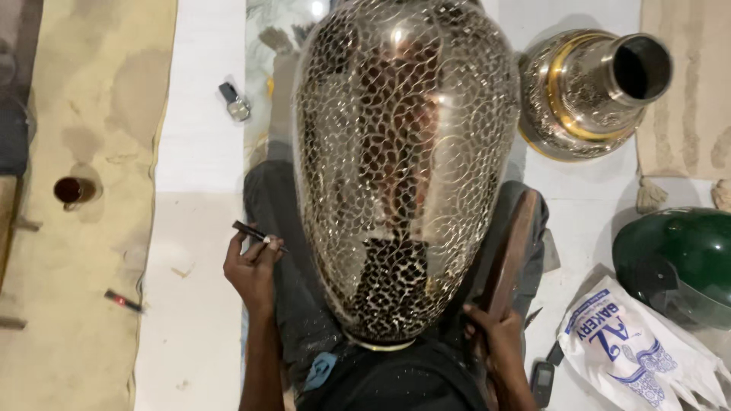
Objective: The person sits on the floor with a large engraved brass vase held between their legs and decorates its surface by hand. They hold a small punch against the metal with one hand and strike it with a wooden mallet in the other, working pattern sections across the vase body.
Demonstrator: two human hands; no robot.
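One netted (gleaming) metal vase (403, 167)

Light is bright and even, probably from a lamp overhead: a white glare spot sits on the glossy floor (316, 9) at the top edge. Small highlights glint across the large metal vessel (403, 167), whose lower part falls into shade. Shadows are soft and short. The picture is slightly soft throughout, with mild bending toward the edges.
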